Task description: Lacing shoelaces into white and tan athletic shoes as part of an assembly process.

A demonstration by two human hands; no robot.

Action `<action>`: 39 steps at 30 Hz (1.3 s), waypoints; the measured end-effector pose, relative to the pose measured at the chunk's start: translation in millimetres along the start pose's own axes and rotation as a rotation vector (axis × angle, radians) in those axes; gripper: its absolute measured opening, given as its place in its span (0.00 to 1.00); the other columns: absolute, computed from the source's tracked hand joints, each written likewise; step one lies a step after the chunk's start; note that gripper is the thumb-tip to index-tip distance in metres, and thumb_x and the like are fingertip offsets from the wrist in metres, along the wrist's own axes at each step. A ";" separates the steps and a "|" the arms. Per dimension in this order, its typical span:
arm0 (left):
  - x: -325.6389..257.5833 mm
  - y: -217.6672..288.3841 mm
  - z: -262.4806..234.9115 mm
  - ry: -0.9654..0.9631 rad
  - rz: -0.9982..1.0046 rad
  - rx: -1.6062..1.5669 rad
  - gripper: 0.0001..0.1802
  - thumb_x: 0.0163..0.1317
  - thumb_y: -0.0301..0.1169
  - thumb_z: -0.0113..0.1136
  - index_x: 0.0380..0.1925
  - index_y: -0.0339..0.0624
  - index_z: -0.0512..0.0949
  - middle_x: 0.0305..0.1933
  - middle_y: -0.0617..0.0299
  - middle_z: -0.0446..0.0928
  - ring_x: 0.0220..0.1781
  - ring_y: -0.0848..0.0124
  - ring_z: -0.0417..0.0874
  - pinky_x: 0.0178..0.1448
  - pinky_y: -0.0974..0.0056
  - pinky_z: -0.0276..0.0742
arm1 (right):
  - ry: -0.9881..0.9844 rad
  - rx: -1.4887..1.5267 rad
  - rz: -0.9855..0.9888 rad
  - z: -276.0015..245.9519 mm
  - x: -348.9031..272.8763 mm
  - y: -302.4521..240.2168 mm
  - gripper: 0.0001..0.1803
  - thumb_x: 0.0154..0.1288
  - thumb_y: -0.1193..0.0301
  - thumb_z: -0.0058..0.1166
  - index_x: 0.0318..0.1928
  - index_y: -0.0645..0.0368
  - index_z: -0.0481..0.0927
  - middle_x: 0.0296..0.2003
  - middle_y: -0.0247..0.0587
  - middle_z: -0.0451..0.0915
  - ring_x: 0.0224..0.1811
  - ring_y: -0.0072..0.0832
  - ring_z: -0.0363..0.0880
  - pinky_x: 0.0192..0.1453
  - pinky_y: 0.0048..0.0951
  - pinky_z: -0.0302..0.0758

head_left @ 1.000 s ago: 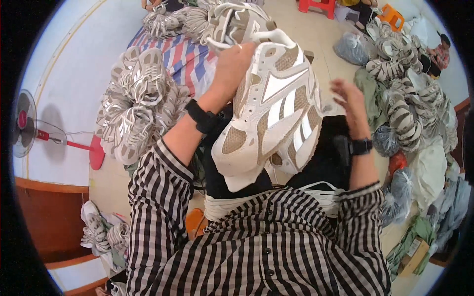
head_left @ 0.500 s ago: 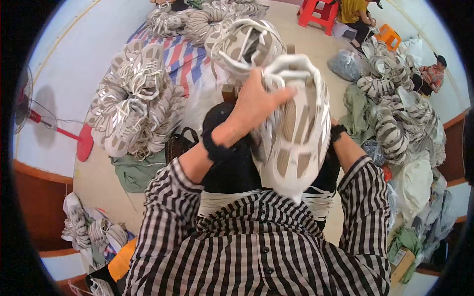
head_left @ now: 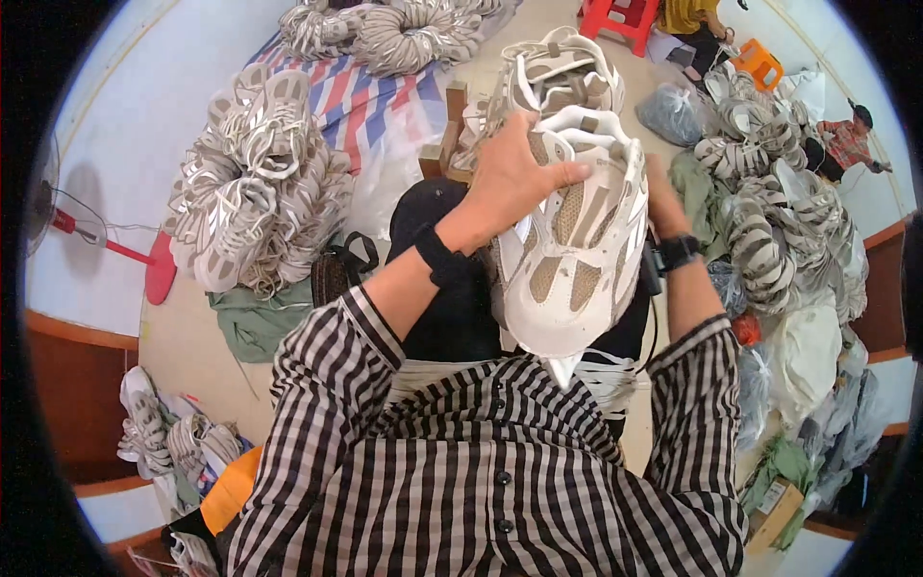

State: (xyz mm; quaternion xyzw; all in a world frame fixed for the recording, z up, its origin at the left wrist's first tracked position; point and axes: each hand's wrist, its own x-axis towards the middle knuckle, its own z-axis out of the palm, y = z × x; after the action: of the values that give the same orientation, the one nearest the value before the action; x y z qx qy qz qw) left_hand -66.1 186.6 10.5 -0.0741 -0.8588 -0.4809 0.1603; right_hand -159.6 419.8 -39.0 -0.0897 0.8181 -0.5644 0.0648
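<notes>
A white and beige sneaker upper (head_left: 562, 279) is in front of my lap, toe pointing toward me. A pointed white piece (head_left: 562, 370) sticks out below its toe. My left hand (head_left: 514, 183) grips the upper near its collar, thumb over the tongue area and fingers at the left side. My right hand (head_left: 663, 202) is against the upper's right side, its fingers hidden behind it. Just beyond lies another similar upper (head_left: 572, 72), partly covered by the first. A wooden block (head_left: 442, 149) stands left of them.
Bundled shoe uppers (head_left: 260, 183) are heaped on the left, more (head_left: 418, 38) on a striped sheet (head_left: 375, 106), and others (head_left: 769, 240) along the right. A red fan stand (head_left: 162, 269), a red stool (head_left: 620, 24) and an orange stool (head_left: 758, 65) are around. Two people sit far right.
The held upper has tilted, showing more of its toe. The other upper beyond has shifted right, baring the wooden block. My right hand has come higher into view beside the upper.
</notes>
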 end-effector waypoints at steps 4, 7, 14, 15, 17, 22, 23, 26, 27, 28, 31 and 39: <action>-6.2 7.1 10.9 0.075 0.004 0.001 0.44 0.45 0.51 0.70 0.52 0.26 0.66 0.50 0.41 0.72 0.52 0.57 0.75 0.57 0.59 0.70 | 0.157 0.224 0.057 -35.3 -44.1 -46.4 0.27 0.65 0.52 0.45 0.55 0.58 0.73 0.49 0.41 0.77 0.50 0.30 0.75 0.52 0.34 0.68; -4.2 5.8 9.3 0.011 0.006 -0.066 0.42 0.47 0.49 0.69 0.52 0.26 0.67 0.49 0.42 0.73 0.52 0.56 0.75 0.56 0.60 0.70 | 0.128 0.101 -0.234 -4.4 -68.8 -73.6 0.29 0.64 0.53 0.46 0.57 0.62 0.68 0.55 0.47 0.72 0.55 0.36 0.71 0.56 0.35 0.66; 34.8 -25.5 -23.4 -0.409 -0.227 -1.012 0.16 0.61 0.37 0.56 0.41 0.35 0.78 0.37 0.62 0.79 0.38 0.77 0.78 0.45 0.68 0.74 | 0.134 -0.078 -0.333 42.6 -72.1 -78.2 0.31 0.63 0.57 0.48 0.60 0.65 0.61 0.56 0.57 0.68 0.59 0.39 0.66 0.63 0.34 0.60; 42.2 -28.9 -17.7 -0.505 -0.353 -1.070 0.14 0.65 0.29 0.49 0.46 0.32 0.76 0.46 0.59 0.78 0.46 0.74 0.78 0.52 0.71 0.73 | 0.132 -0.060 -0.332 40.0 -72.5 -74.5 0.31 0.63 0.58 0.47 0.60 0.65 0.61 0.56 0.57 0.68 0.60 0.39 0.66 0.64 0.33 0.59; 47.1 -36.7 -10.7 -0.506 -0.318 -1.089 0.15 0.65 0.30 0.50 0.46 0.32 0.76 0.47 0.59 0.78 0.46 0.74 0.78 0.52 0.71 0.73 | 0.111 0.000 -0.271 36.9 -71.3 -67.6 0.31 0.63 0.58 0.47 0.60 0.65 0.61 0.57 0.57 0.67 0.60 0.39 0.65 0.65 0.32 0.57; 50.6 -38.7 -0.6 -0.463 -0.201 -0.946 0.17 0.62 0.31 0.52 0.46 0.30 0.78 0.45 0.56 0.80 0.43 0.75 0.80 0.49 0.72 0.75 | 0.060 -0.095 -0.287 44.5 -69.4 -54.1 0.33 0.63 0.57 0.46 0.62 0.64 0.57 0.57 0.60 0.66 0.62 0.41 0.64 0.66 0.34 0.57; 47.3 -38.0 -2.6 -0.398 0.031 -0.698 0.17 0.61 0.29 0.51 0.45 0.29 0.78 0.44 0.56 0.80 0.41 0.76 0.79 0.47 0.73 0.75 | 0.042 -0.140 -0.290 48.7 -68.7 -52.7 0.33 0.64 0.57 0.46 0.63 0.64 0.55 0.57 0.60 0.66 0.61 0.42 0.64 0.65 0.34 0.58; 42.1 -34.8 -12.7 -0.384 -0.128 -0.737 0.18 0.60 0.29 0.51 0.46 0.29 0.78 0.43 0.56 0.81 0.40 0.77 0.79 0.47 0.74 0.75 | 0.003 -0.211 -0.294 50.7 -61.2 -55.5 0.33 0.64 0.57 0.45 0.62 0.64 0.53 0.56 0.63 0.66 0.60 0.46 0.67 0.63 0.36 0.61; 43.0 -34.5 -17.2 -0.377 -0.084 -0.639 0.18 0.60 0.29 0.50 0.46 0.28 0.78 0.42 0.57 0.81 0.39 0.77 0.78 0.46 0.74 0.74 | -0.047 -0.199 -0.293 49.0 -57.7 -58.3 0.33 0.64 0.57 0.46 0.61 0.64 0.54 0.56 0.63 0.66 0.59 0.46 0.68 0.62 0.37 0.62; 44.9 -33.9 -19.0 -0.390 -0.095 -0.635 0.18 0.60 0.29 0.50 0.46 0.28 0.78 0.42 0.57 0.81 0.39 0.77 0.78 0.46 0.74 0.74 | -0.074 -0.172 -0.307 49.4 -55.2 -60.6 0.32 0.64 0.57 0.46 0.60 0.64 0.55 0.56 0.64 0.66 0.58 0.47 0.69 0.61 0.37 0.64; 57.6 -32.7 -22.2 -0.424 -0.001 -0.491 0.17 0.59 0.29 0.50 0.42 0.27 0.78 0.39 0.59 0.81 0.39 0.78 0.77 0.45 0.74 0.73 | -0.077 -0.306 -0.355 58.7 -55.1 -66.1 0.32 0.63 0.57 0.48 0.59 0.65 0.56 0.51 0.65 0.68 0.53 0.52 0.71 0.57 0.41 0.67; 64.1 -32.9 -26.1 -0.465 0.032 -0.393 0.17 0.61 0.31 0.50 0.42 0.27 0.78 0.41 0.58 0.81 0.40 0.76 0.78 0.46 0.73 0.72 | -0.170 -0.478 -0.413 59.7 -45.2 -77.0 0.30 0.61 0.57 0.46 0.56 0.66 0.59 0.43 0.65 0.68 0.44 0.59 0.72 0.48 0.49 0.70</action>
State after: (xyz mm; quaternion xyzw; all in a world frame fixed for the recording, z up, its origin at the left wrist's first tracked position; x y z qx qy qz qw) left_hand -130.1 145.4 19.0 -0.2252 -0.7617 -0.6055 -0.0505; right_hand -97.5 348.6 12.0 -0.3131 0.8835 -0.3483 -0.0060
